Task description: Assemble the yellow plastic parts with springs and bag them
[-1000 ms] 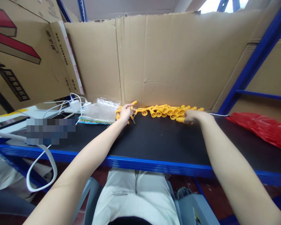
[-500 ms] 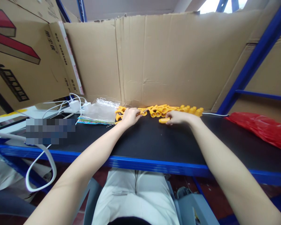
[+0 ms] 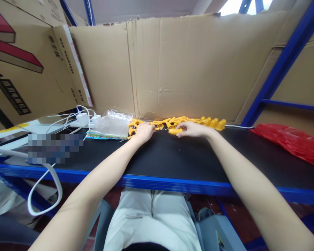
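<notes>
My right hand pinches a yellow plastic piece with a flat, elongated body, held low above the black tabletop. My left hand is closed among yellow plastic parts at the back of the table. A small yellow bit shows at its fingertips, mostly hidden by the fingers. Between the hands lies a yellow cup-shaped part, with a thin coiled strand beside it. More yellow parts stand in a row behind and right of my right hand.
A clear plastic bag lies left of my left hand. White chargers and cables crowd the left side. Red plastic lies at the right. A cardboard wall closes off the back; a blue metal edge runs along the front.
My right hand has moved left, carrying the yellow plastic piece closer to my left hand. The left hand stays at nearly the same spot, and the view has shifted slightly.
</notes>
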`<state>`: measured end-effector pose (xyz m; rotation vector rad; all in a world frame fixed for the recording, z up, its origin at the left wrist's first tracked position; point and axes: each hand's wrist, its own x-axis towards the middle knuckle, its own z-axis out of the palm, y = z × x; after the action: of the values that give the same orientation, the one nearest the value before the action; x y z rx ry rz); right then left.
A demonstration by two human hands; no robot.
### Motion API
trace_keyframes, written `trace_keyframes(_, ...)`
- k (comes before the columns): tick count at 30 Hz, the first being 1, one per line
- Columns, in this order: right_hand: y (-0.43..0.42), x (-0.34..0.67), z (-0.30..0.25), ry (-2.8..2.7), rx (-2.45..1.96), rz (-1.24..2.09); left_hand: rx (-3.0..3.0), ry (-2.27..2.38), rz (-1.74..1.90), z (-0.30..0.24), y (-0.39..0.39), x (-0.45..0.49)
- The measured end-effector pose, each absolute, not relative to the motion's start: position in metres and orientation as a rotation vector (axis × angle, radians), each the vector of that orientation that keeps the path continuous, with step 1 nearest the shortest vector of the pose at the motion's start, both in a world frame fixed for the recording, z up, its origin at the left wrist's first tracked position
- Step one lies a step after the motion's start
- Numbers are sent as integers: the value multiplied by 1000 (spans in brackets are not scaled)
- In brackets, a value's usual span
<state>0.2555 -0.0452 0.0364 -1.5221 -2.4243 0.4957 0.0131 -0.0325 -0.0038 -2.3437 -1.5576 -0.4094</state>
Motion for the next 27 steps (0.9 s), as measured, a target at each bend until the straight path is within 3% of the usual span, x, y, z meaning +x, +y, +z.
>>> trace_keyframes(10, -38, 258, 31, -2409, -1609, 428, -2299, -1537, -430, -5, -30, 11)
trace_keyframes(20, -44, 242, 22, -2314, -1403, 703, -2354, -1462, -486, -5, -34, 15)
trace_keyframes(27, -42, 231, 10, -2257, -1314, 766, -2466, -1415, -723, -14, -25, 13)
